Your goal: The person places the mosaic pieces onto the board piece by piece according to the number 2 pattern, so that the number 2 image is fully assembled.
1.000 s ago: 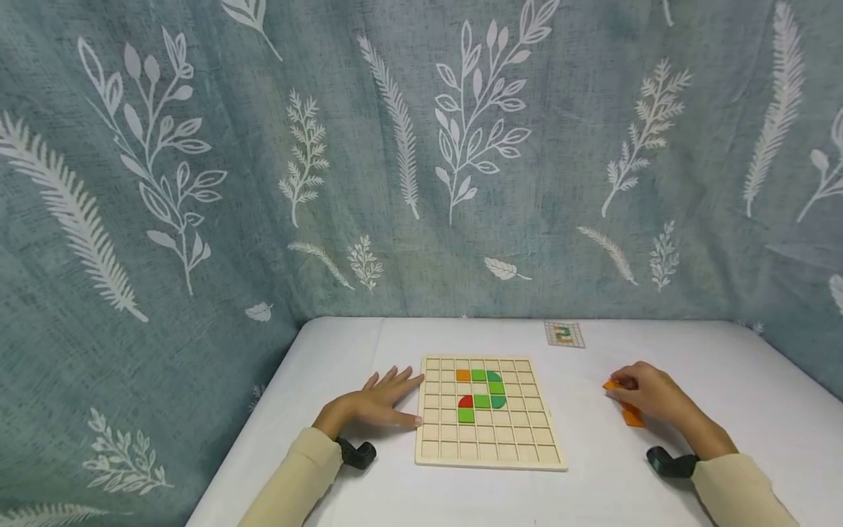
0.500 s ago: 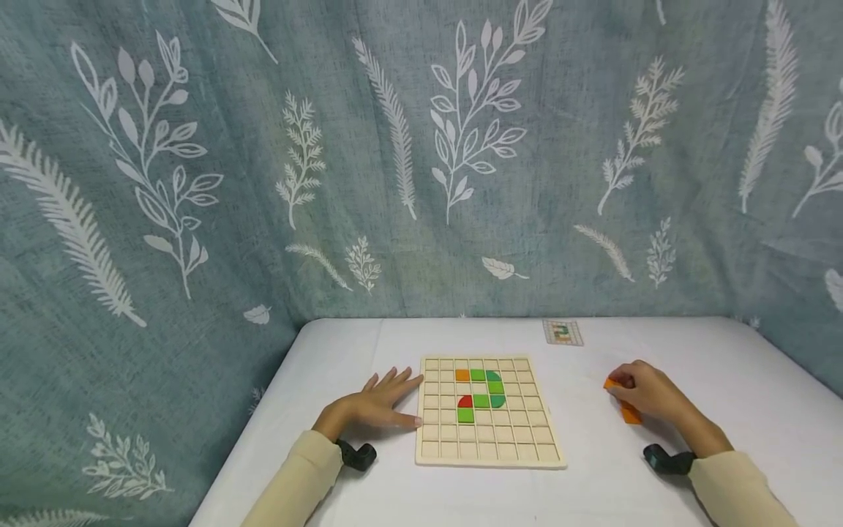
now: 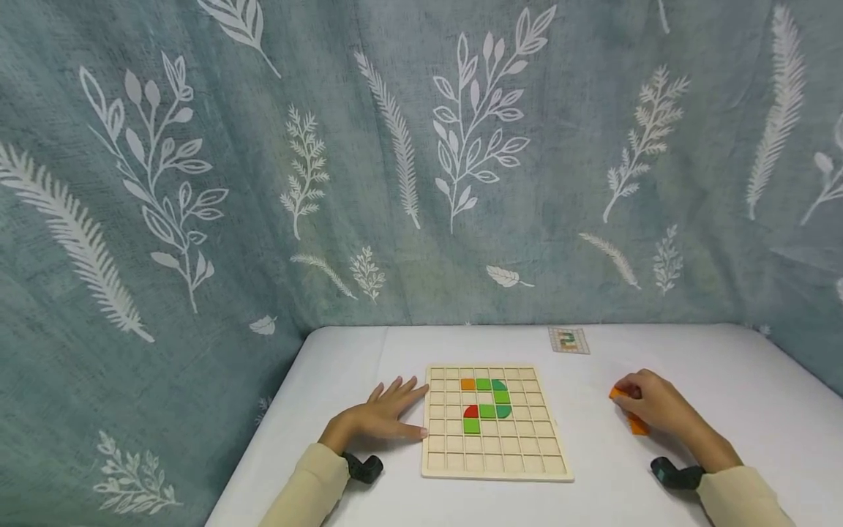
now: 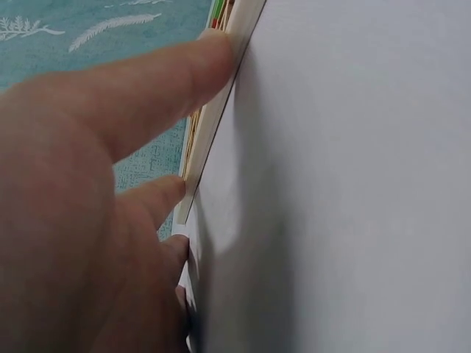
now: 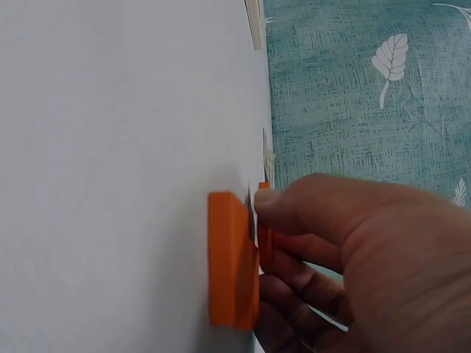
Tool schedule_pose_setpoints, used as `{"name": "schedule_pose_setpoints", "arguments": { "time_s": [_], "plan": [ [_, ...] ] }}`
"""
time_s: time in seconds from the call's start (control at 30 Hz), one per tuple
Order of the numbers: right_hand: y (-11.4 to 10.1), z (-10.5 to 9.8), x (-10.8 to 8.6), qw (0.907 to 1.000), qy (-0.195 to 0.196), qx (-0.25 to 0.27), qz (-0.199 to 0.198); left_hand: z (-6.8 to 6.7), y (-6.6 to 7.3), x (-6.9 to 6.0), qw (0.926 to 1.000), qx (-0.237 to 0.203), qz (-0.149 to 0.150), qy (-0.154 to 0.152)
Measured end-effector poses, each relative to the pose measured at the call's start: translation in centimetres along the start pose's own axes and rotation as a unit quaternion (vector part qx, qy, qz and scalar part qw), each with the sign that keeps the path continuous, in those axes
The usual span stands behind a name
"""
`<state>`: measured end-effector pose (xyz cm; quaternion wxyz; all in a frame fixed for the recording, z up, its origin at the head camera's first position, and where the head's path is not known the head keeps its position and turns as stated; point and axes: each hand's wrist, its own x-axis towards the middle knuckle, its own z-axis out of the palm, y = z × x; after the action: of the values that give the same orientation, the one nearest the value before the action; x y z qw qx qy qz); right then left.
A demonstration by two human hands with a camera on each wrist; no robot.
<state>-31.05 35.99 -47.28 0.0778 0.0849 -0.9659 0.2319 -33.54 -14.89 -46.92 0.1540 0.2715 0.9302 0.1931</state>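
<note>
My left hand (image 3: pixel 384 417) lies with spread fingers at the left edge of a wooden grid board (image 3: pixel 500 465). In the left wrist view, its thumb (image 4: pixel 176 77) and forefinger touch the board's side. Green, teal, red and orange tiles, among them a red quarter-round tile (image 3: pixel 471 412), sit in some of the squares. Right of the board, my right hand (image 3: pixel 658 402) pinches an orange tile (image 5: pixel 266 239) between thumb and fingers, close to the tabletop. More orange tiles (image 5: pixel 228 261) lie just beside that hand, partly overlapping in view.
A small pattern card (image 3: pixel 569 340) lies near the table's back edge, behind the board and to its right. The table (image 3: pixel 369 351) has a white surface. A leaf-print curtain (image 3: pixel 408 183) hangs behind it and along its sides.
The head view has tilted a little, so everything appears slightly lower. Both hands have stayed nearly in place, the right one still at the orange tiles. The tiles on the board are the same.
</note>
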Motion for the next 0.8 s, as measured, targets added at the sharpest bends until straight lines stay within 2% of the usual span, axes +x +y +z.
{"name": "schedule_pose_setpoints", "arguments": {
  "time_s": [0.17,0.27,0.43,0.63,0.8],
  "plan": [
    [-0.4,-1.6,-0.3,0.9997,0.018,0.007,0.013,-0.1,0.9,1.2,0.9998,0.01,0.015,0.011],
    [-1.2,-2.3,-0.2,0.9996,0.025,0.016,0.002,0.0,1.0,1.6,0.9997,0.011,0.012,0.018],
    [-3.9,-1.8,0.0,0.9987,0.009,0.04,-0.03,0.5,0.4,0.9,0.9999,0.007,-0.007,0.01],
    [-8.1,-0.6,0.1,0.9953,0.0,0.073,-0.064,0.4,-0.1,-0.4,0.9999,-0.003,-0.01,0.007],
    [-10.7,0.4,-0.4,0.9873,-0.004,0.096,-0.126,0.7,0.2,-0.5,0.9999,-0.011,-0.009,0.002]
  ]
}}
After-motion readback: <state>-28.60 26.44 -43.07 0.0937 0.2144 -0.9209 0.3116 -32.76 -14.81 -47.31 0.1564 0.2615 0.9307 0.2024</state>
